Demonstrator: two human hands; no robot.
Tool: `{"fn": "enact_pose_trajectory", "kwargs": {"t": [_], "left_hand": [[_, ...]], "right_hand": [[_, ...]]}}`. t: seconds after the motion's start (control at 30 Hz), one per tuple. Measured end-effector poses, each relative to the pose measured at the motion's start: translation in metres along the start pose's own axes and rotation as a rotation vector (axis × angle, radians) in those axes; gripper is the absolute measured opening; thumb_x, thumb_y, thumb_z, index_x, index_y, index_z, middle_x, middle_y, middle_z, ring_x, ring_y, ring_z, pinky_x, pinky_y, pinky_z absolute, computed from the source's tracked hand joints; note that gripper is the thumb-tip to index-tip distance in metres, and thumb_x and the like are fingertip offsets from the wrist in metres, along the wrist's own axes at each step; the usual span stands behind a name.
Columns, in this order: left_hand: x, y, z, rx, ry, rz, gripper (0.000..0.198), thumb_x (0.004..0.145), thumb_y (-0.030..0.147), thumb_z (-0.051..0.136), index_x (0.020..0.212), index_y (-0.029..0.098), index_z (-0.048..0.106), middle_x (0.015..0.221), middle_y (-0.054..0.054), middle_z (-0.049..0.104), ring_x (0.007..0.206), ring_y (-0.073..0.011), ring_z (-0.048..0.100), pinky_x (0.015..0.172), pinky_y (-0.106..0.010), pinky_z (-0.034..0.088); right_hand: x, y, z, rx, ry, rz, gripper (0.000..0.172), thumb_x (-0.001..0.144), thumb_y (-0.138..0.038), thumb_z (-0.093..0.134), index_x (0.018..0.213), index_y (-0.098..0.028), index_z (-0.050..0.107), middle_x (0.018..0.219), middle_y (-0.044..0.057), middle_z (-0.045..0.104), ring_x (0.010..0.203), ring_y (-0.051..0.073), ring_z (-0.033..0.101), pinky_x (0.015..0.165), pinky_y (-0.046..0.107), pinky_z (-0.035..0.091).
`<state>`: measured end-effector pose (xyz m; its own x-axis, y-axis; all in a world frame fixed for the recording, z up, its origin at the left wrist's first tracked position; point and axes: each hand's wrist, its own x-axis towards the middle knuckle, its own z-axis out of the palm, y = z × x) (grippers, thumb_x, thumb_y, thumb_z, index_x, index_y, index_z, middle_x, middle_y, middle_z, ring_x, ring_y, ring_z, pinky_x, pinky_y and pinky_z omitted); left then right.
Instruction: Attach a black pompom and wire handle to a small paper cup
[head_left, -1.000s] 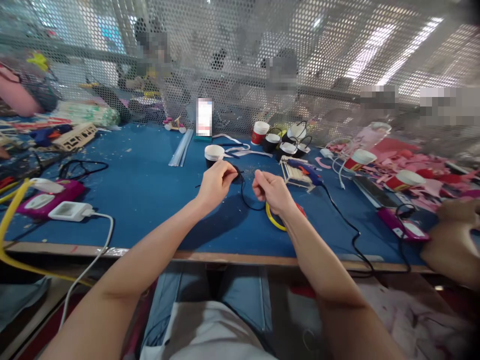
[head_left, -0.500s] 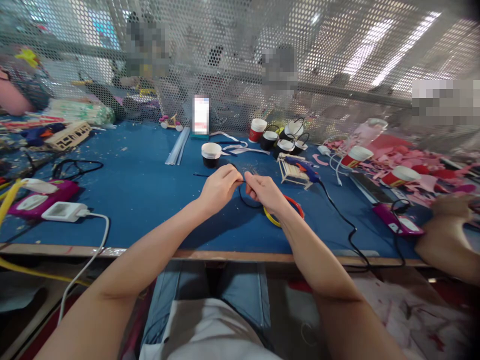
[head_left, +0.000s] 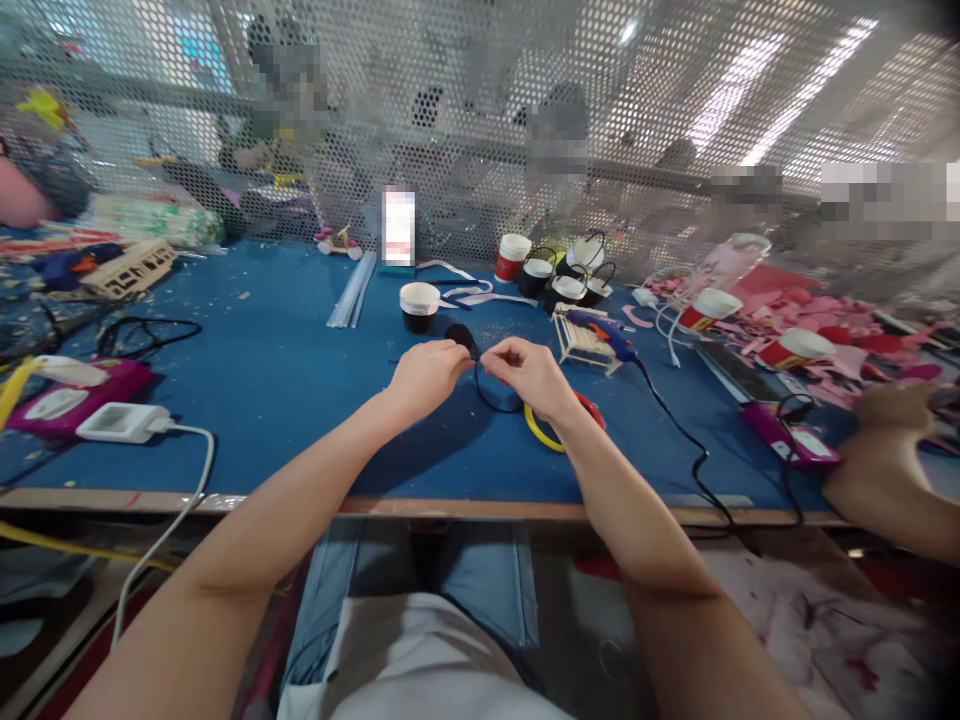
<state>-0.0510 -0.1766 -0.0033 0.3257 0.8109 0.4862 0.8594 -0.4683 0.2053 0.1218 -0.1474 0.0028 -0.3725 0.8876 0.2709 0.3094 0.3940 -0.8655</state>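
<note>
My left hand (head_left: pixel 431 380) is closed in a pinch on a thin black cord (head_left: pixel 495 408) that curves down from its fingertips onto the table. Just beyond those fingers shows a round black piece (head_left: pixel 459 338); whether it joins the cord I cannot tell. A short gap to the right, my right hand (head_left: pixel 531 375) has thumb and forefinger pressed together, and anything between them is too small to make out. Partly under my right wrist lie a yellow ring (head_left: pixel 541 432) and a red ring (head_left: pixel 592 408). A black-and-white paper cup (head_left: pixel 420 306) stands beyond my left hand.
Several cups with black loop handles (head_left: pixel 566 292) stand at the back. A blue glue gun (head_left: pixel 616 340) rests on a wooden rack (head_left: pixel 583 345), its cable trailing right. Pink scraps (head_left: pixel 795 300) and a co-worker's arm (head_left: pixel 885 470) are at right. White strips (head_left: pixel 352 290) lie left.
My hands have drawn slightly apart, and the right fingers have lifted and loosened their curl. The round black piece beyond my left fingers shows more fully.
</note>
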Motion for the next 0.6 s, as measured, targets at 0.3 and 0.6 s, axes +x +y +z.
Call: {"fn": "enact_pose_trajectory", "kwargs": {"t": [0.3, 0.6], "left_hand": [[-0.0002, 0.0035, -0.0019, 0.067, 0.053, 0.022, 0.023, 0.086, 0.028, 0.049, 0.081, 0.015, 0.067, 0.075, -0.007, 0.065, 0.071, -0.0165, 0.059, 0.061, -0.026, 0.04], [-0.0011, 0.0009, 0.0007, 0.0, -0.029, -0.03, 0.023, 0.086, 0.029, 0.048, 0.083, 0.016, 0.067, 0.078, -0.007, 0.065, 0.071, -0.0164, 0.06, 0.06, -0.026, 0.04]], "right_hand": [[0.0, -0.0059, -0.0015, 0.005, -0.031, 0.228, 0.064, 0.076, -0.069, 0.039, 0.047, -0.015, 0.055, 0.039, 0.002, 0.048, 0.035, 0.007, 0.042, 0.038, 0.021, 0.033], [0.0018, -0.0004, -0.0029, -0.025, -0.048, 0.057, 0.037, 0.077, -0.049, 0.055, 0.064, -0.015, 0.059, 0.057, 0.002, 0.059, 0.05, 0.008, 0.05, 0.052, 0.022, 0.041]]}}
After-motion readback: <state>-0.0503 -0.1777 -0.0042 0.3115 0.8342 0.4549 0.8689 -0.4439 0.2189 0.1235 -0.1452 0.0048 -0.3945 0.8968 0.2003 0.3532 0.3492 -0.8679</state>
